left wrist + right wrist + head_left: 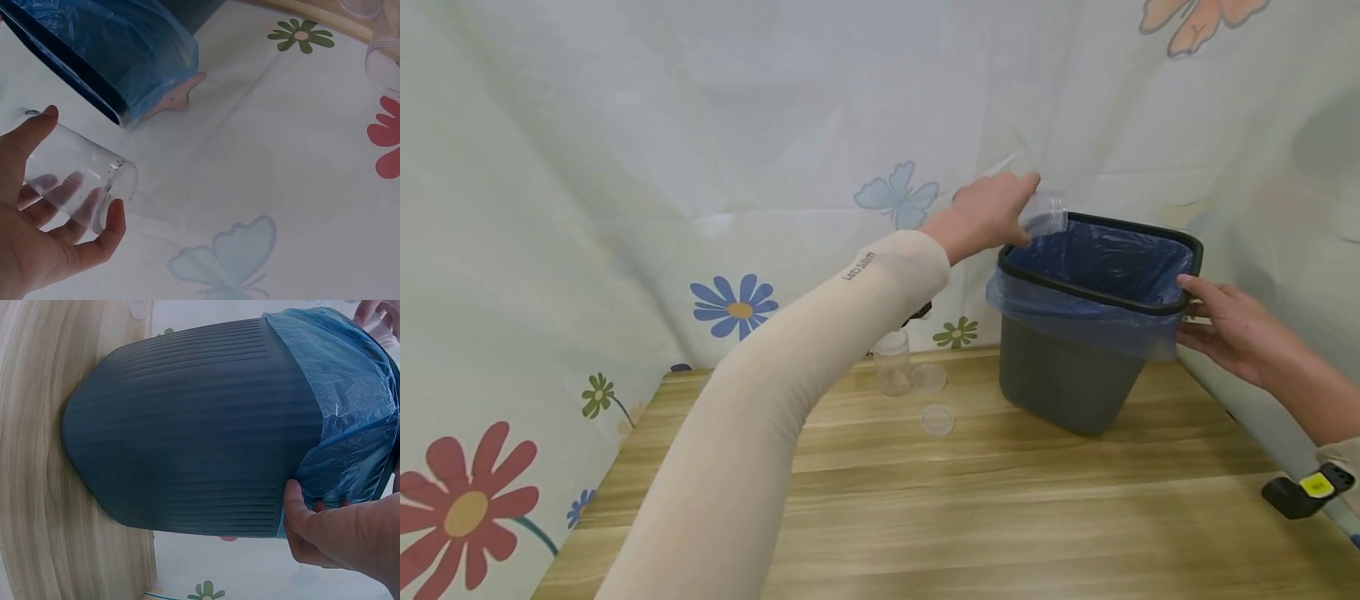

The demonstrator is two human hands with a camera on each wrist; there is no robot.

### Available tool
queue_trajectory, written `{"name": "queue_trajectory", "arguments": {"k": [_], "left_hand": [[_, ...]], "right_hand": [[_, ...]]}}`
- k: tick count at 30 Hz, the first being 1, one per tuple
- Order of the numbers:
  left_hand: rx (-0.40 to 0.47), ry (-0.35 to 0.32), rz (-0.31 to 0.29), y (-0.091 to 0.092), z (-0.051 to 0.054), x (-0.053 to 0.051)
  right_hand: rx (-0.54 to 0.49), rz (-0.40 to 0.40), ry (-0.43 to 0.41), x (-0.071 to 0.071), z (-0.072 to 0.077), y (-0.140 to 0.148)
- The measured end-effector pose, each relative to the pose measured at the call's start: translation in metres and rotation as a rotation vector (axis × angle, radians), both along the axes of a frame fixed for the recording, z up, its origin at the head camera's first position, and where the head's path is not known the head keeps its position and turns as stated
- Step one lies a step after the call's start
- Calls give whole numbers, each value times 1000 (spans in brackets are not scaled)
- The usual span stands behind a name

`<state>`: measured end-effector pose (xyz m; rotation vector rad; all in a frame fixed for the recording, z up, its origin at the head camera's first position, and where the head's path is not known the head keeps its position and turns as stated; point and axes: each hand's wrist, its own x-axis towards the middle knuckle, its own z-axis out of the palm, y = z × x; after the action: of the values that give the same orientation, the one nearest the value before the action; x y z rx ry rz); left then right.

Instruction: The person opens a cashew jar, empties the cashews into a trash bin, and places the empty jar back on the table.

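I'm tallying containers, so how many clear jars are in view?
2: one jar is in the left hand by the bin's rim; the other jar is on the table. The sleeve could hide more.

You've got room near you on the table [970,508], but farther back the bin [1067,379], jar [892,371] and lids [937,420] are obstacles.

Shows bin [181,431] standing on table [37,487], with blue liner [350,369] round top; records right hand [350,531] holding bin at liner edge, and cropped left hand [370,309].
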<state>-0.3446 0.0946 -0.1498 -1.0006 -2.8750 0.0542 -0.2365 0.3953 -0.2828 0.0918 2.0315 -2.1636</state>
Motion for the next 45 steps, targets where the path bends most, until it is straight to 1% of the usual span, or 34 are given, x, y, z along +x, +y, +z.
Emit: {"name": "queue_trajectory", "arguments": {"k": [6,11,16,19,23,25,31,35,38,41,45], "left_hand": [[71,-61,7,-3,-1,-2],[149,-113,15,-6,-3,-3],[192,-134,29,-7,-5,-5],[216,-152,47,-8,-7,-8],[227,-146,58,-12,-12,-10],[231,-143,53,-16,-15,-11],[282,-170,49,-29,-27,-16],[310,-144,51,-38,-34,-20],[337,-130,53,-44,-37,-21],[357,-128,71,-49,-41,-22],[363,-132,100,-57,-47,-27]], "right_hand": [[19,-18,-19,1,1,2],[20,-19,-28,1,2,3],[40,-32,-30,3,3,3],[56,-40,-33,3,3,2],[58,-39,-29,2,2,1],[61,-34,-25,2,1,1],[65,-17,-23,0,2,1],[45,-20,-16,-1,3,1],[28,-21,-10,-2,3,2],[16,-22,-8,-1,2,2],[15,-18,-7,0,2,1]]}}
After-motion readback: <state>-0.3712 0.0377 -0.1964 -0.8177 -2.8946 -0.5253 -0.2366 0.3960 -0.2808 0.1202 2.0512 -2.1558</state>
